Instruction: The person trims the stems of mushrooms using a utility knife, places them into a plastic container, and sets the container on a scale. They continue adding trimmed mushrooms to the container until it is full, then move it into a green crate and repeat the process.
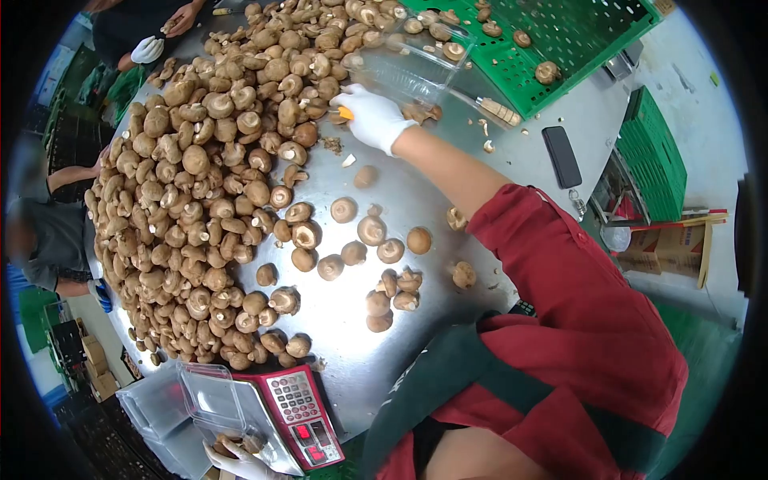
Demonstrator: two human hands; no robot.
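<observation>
My right hand [372, 120], in a white glove, reaches to the edge of the big mushroom pile [192, 200]. Its fingers are closed, and a small orange piece [346, 113] shows at them beside a brown mushroom; what they grip is unclear. At the lower left, my left hand [236, 462], also gloved, is curled around a few mushrooms [240, 442]. It is beside the red scale [300, 408] and a clear plastic container [210, 392]. Loose mushrooms [371, 230] lie on the metal table [344, 296] between the hands.
Beyond my right hand are clear plastic trays [408, 68], a green crate [560, 48] with some mushrooms, and a wooden-handled tool [498, 112]. A black phone [562, 157] lies at the right. Other people's hands [147, 50] are across the pile.
</observation>
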